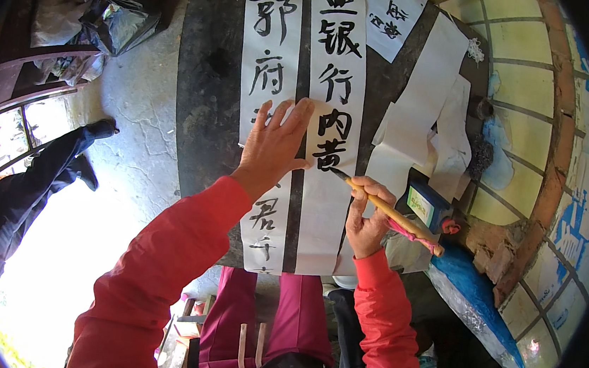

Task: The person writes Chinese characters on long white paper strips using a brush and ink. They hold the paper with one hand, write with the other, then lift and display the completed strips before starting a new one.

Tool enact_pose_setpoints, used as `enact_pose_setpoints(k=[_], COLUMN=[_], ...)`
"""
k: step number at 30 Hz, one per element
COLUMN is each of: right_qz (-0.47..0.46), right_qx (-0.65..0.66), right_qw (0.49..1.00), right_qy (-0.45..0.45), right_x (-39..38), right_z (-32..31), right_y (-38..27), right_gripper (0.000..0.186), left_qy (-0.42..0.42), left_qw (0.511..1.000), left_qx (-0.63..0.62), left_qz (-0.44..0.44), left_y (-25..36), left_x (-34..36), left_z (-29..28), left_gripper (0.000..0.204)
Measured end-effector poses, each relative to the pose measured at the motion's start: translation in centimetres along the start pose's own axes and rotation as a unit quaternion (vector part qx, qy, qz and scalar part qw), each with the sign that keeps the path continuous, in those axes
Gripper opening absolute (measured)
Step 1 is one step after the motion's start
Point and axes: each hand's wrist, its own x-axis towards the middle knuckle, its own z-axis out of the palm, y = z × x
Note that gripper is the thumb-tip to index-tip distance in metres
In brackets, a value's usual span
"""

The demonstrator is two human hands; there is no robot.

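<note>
My right hand grips a writing brush with a light wooden handle and a pink tie near its end. The dark brush tip meets the right-hand paper strip, just below the lowest black character. Flat on the left-hand paper strip lies my left hand, its fingers spread and its thumb reaching toward the right-hand strip. It hides some of the characters beneath. Both long white strips lie side by side on a dark table, with large black brush writing running down them.
White paper sheets overlap on the table's right side, beside a small dark box with a pale face. A blue-and-clear plastic bag leans by the tiled wall. Another person's dark-trousered leg shows at left, below several bags.
</note>
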Motion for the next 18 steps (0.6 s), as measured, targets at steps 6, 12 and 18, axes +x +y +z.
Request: enact_pose_setpoints(k=[6, 12, 18], right_qz=[0.001, -0.004, 0.016], right_qx=[0.011, -0.001, 0.044], right_qw=[1.000, 1.000, 0.998], right_qy=[0.006, -0.022, 0.050], right_x=[-0.8, -1.8, -0.5], right_z=[-0.4, -1.7, -3.1], right_y=[0.4, -0.2, -1.7], right_gripper=[0.023, 0.020, 0.018], left_qy=[0.003, -0.015, -0.026], left_qw=[1.000, 1.000, 0.997], left_qx=[0.003, 0.005, 0.073], left_qz=[0.000, -0.001, 0.006], left_y=[0.1, 0.2, 0.1], left_x=[-0.1, -0.3, 0.5], left_z=[0.1, 0.1, -0.2], left_gripper=[0.111, 0.117, 0.121])
